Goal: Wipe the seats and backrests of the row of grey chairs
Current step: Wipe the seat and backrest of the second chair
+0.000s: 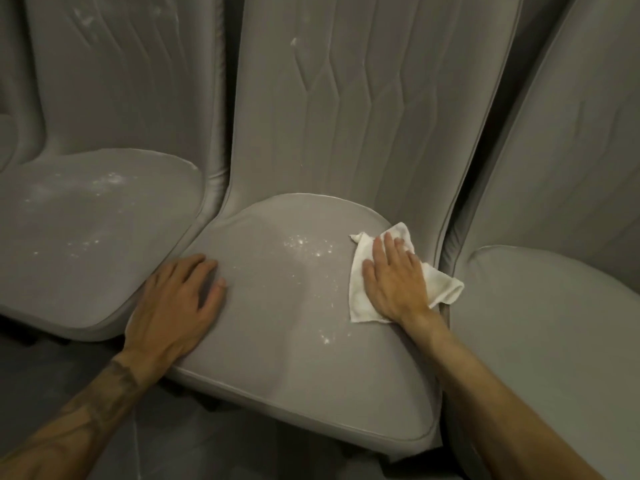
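Three grey padded chairs stand side by side. On the middle chair's seat (277,306), white powdery specks (308,244) lie near the centre. My right hand (394,278) presses flat on a white cloth (360,299) at the seat's right side, fingers spread. Resting flat on the same seat's left edge is my left hand (180,299), holding nothing. The middle backrest (363,109) carries a small white mark near its top. The left chair's seat (97,237) and backrest (121,64) also show white dust.
The right chair's seat (554,323) and backrest (571,150) sit close against the middle chair. A dark floor (86,393) lies below the seats' front edges, with dark chair legs just visible under them.
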`<state>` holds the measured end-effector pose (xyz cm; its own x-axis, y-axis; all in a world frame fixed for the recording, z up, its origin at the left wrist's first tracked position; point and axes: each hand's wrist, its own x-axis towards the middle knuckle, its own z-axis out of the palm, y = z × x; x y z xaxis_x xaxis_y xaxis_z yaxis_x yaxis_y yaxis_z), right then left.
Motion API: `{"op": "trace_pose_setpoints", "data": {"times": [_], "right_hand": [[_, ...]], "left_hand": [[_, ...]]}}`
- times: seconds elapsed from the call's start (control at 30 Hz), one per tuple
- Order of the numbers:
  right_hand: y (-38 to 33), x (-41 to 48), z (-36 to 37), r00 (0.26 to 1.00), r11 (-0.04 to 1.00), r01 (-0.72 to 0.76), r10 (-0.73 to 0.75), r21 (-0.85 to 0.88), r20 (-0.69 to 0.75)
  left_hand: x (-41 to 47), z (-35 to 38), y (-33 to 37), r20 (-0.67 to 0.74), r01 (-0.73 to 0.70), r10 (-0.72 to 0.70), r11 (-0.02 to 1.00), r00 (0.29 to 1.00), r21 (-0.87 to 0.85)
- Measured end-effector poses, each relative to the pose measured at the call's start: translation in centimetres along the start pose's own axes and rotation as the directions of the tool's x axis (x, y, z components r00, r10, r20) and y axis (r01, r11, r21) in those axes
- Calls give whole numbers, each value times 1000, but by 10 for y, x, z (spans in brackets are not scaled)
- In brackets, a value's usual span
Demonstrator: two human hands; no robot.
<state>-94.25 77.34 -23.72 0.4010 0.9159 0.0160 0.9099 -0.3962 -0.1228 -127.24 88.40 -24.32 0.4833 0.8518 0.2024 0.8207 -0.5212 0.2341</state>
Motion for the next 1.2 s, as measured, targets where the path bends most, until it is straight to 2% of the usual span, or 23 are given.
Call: {"op": "trace_pose_setpoints", "data": {"times": [0.1, 0.17, 0.27, 0.37, 0.4, 0.5, 0.57, 0.7, 0.77, 0.8, 0.9, 0.97, 1.0, 1.13, 1.2], "right_hand": [[-4, -33, 9, 986, 984, 165, -167, 74, 28], [11, -37, 7, 978, 977, 198, -202, 83, 47], [25, 4, -1, 996, 996, 86, -86, 12, 8], [5, 33, -4, 998, 999, -48, 47, -8, -52], [-4, 30, 0, 999, 1000, -27, 28, 3, -44], [-5, -5, 10, 984, 981, 176, -178, 76, 14], [12, -11, 7, 974, 972, 222, -225, 79, 33], [17, 35, 2, 999, 999, 41, -40, 26, -21], [-4, 49, 0, 999, 999, 13, -12, 34, -31], [-17, 47, 2, 998, 997, 54, -53, 49, -18], [-36, 8, 16, 940, 937, 339, -342, 87, 22], [-19, -10, 15, 908, 904, 414, -419, 105, 27], [-6, -7, 12, 920, 917, 386, -390, 100, 24], [20, 18, 0, 993, 992, 118, -119, 47, 13], [-4, 3, 6, 992, 989, 126, -126, 77, -4]], "left_hand": [[1, 3, -2, -11, -10, 10, 1000, 1000, 6], [3, 5, -5, -20, -19, 19, 1000, 1000, 9], [2, 8, -8, -40, -28, 28, 1000, 999, 8], [3, 9, -8, -54, -33, 33, 999, 998, 11], [3, 9, -8, -55, -33, 34, 999, 998, 8], [4, 10, -9, -56, -36, 36, 999, 998, -3], [3, 10, -9, -57, -34, 34, 999, 998, 1], [2, 7, -7, -51, -12, 11, 1000, 999, -21], [2, 5, -4, -42, -8, 7, 1000, 999, -29], [1, 5, -4, -43, -11, 10, 1000, 999, -25], [2, 7, -5, -56, -24, 23, 1000, 998, -18], [3, 8, -6, -63, -35, 34, 999, 997, -9], [3, 7, -6, -63, -37, 37, 999, 997, -5], [2, 7, -7, -55, -26, 25, 1000, 998, -9], [2, 7, -7, -57, -24, 24, 1000, 998, -12]]}}
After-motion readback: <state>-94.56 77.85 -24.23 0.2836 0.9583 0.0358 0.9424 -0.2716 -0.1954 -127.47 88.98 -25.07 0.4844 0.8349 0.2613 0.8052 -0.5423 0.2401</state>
